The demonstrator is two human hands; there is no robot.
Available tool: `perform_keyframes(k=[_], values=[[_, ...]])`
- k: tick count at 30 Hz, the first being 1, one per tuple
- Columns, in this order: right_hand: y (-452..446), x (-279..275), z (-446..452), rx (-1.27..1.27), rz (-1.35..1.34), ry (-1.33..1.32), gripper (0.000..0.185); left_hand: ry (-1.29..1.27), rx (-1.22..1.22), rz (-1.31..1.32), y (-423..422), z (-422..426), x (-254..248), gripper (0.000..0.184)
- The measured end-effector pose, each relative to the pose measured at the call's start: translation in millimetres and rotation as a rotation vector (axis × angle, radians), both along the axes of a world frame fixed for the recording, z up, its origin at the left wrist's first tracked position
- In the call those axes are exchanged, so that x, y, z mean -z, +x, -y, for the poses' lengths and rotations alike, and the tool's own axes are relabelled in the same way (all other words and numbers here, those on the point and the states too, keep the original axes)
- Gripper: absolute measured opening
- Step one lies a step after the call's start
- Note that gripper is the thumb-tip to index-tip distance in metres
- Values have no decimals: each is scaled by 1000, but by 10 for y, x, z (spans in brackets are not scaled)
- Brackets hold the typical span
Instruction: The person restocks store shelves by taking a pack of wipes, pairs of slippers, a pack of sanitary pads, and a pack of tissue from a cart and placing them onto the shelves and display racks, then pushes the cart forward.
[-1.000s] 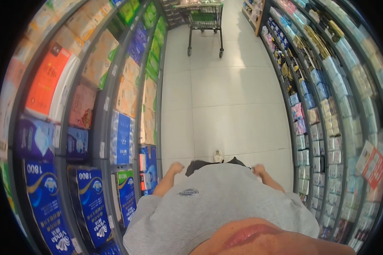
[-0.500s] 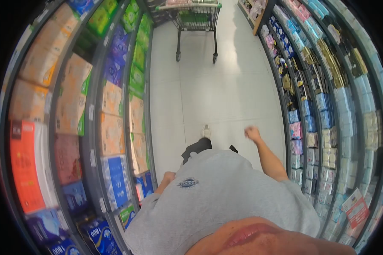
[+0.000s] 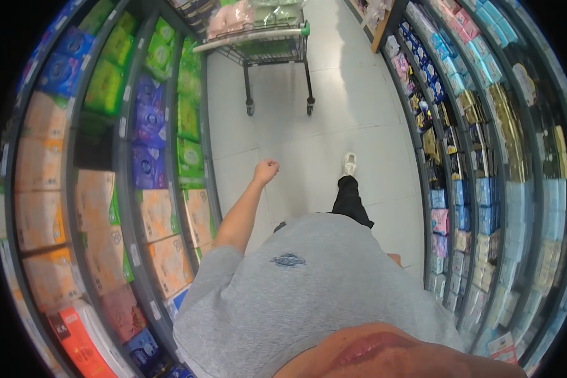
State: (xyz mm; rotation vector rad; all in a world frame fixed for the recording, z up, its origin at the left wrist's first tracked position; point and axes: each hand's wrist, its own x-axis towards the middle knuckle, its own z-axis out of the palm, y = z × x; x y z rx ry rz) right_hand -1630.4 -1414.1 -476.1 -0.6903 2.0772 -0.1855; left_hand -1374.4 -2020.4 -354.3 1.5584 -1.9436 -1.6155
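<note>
Left hand (image 3: 266,171): half-closed, fingers loosely curled, holding and touching nothing, out over the floor (image 3: 302,148).
Right hand: hidden beyond the shirt (image 3: 315,277); cannot tell whether released or clenched.
Shopping cart (image 3: 252,39): ahead of the left hand, well apart; loaded with pink packs (image 3: 233,17) and pale green packs (image 3: 277,12) in clear wrap; cut off at the far end.
Left shelves (image 3: 125,107): stocked beside the left hand with green, purple and orange-tan packs.
Right shelves (image 3: 423,165): farther from the left hand, lined with small packs; lettering too small to read.
</note>
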Motion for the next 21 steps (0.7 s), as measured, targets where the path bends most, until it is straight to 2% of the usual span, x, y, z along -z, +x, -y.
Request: perform_keyframes(k=[1,3,5,6,8,9,10,11,12,13,14,15,16,17,19,21], values=[[-216,922,-426,-461,-295,-112,36,-1,-7,-4,-248,104,61,18],[-855,1272,74,-489,-275,-106,37,33,29,49,-616,254,374,25],[-1531,1355,616,-515,-228,-77,38,16,115,173,-840,313,740,28],[-1754,1363,911,-520,-197,-64,38,-26,113,339,-926,313,941,32],[-2384,834,1831,-467,-181,-17,33,-23,200,448,-1228,290,369,27],[-2804,273,2483,-409,-196,15,30,-32,161,470,-1401,396,261,25],[-3224,305,2896,106,53,-114,24,-36,120,492,-1560,481,182,23],[-3494,-432,3570,358,147,-92,23,-65,93,514,-1706,630,207,22],[-3918,-372,3957,273,56,-207,25,-77,82,520,-1910,762,-4,23],[-4344,-291,4364,56,-156,-272,26,-90,63,485,-2081,891,-77,24],[-4562,-727,4892,-25,-318,-283,27,-112,45,447,-2264,1057,-133,26],[-4768,-974,5379,-11,-348,-358,27,-109,31,445,-2490,1232,-243,26],[-5022,-942,5802,-49,-376,-523,29,-180,7,248,-2742,1371,-402,26],[-5208,-1034,6238,-99,-359,-579,31,-249,-17,52,-2995,1510,-588,27],[-5296,-1475,7065,-107,-278,-687,32,-182,-77,-8,-3529,1849,-1140,24],[-5301,-1846,7793,-114,-131,-764,33,-299,-165,-210,-4005,2223,-1679,23]])
